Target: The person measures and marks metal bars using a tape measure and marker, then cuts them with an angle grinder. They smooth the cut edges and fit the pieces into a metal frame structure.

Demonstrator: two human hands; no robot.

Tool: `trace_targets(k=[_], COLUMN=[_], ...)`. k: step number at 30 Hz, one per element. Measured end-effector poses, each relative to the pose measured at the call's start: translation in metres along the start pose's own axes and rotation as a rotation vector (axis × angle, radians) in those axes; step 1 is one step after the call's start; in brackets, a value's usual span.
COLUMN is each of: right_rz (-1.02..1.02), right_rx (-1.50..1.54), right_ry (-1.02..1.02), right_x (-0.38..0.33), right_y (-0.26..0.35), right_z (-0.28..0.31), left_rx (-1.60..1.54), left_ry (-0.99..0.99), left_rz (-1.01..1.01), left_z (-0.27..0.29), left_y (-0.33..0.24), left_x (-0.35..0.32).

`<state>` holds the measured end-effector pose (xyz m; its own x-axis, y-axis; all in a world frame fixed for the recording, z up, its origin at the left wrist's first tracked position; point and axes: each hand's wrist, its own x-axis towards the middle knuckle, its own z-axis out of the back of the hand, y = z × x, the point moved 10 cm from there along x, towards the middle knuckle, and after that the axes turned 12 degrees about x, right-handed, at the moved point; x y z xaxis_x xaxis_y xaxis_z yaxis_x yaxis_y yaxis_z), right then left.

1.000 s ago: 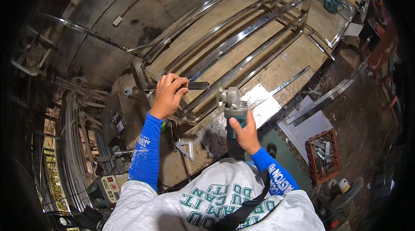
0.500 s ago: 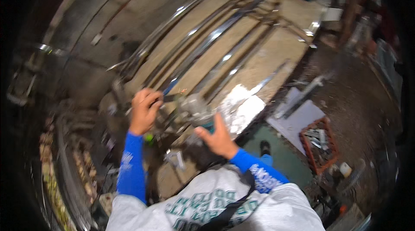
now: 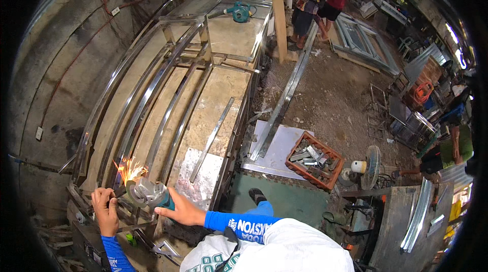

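Closed around the angle grinder (image 3: pixel 151 194), the right hand (image 3: pixel 183 211) holds it above the work surface's (image 3: pixel 223 81) near edge, sparks (image 3: pixel 130 169) flying from its disc (image 3: pixel 133 194). The left hand (image 3: pixel 104 212) pinches a dark metal piece (image 3: pixel 120 191) beside it.

A teal-and-grey grinder (image 3: pixel 151 193) tilts at the metal frame (image 3: pixel 152 87) — near end — disc (image 3: pixel 133 193) sparking. A dark bar (image 3: pixel 120 191) meets it there.

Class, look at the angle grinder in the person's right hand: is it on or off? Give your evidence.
On. Orange sparks spray up beside the disc of the angle grinder in the right hand.
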<state>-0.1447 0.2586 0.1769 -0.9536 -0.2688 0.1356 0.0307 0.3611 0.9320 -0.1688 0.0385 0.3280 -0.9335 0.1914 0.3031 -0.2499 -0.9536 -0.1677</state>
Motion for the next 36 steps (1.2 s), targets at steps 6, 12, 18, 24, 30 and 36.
trace_targets(k=[6,12,18,24,30,36], right_rz=[-0.060,-0.065,-0.237,-0.102,-0.087,0.032], right_rx=[-0.071,0.004,-0.175,0.018,0.067,-0.131], right_ry=[0.057,0.049,0.072,-0.020,-0.046,-0.011], right_x=[-0.003,-0.003,-0.001,-0.012,-0.013,0.009], right_y=[0.003,-0.001,-0.021,-0.037,-0.026,0.034], right_z=[-0.007,-0.003,0.000,0.022,0.024,0.021], left_rx=[0.033,0.021,0.098,0.086,0.070,0.052], left_ry=[0.002,-0.011,-0.073,-0.041,-0.053,-0.056], left_rz=[-0.005,0.011,-0.082,-0.012,-0.009,0.006], left_z=[0.003,0.006,-0.006,0.011,0.006,0.009], left_y=[-0.001,0.000,0.012,0.005,0.006,0.001], left_x=[-0.001,-0.003,-0.001,0.000,-0.003,-0.002])
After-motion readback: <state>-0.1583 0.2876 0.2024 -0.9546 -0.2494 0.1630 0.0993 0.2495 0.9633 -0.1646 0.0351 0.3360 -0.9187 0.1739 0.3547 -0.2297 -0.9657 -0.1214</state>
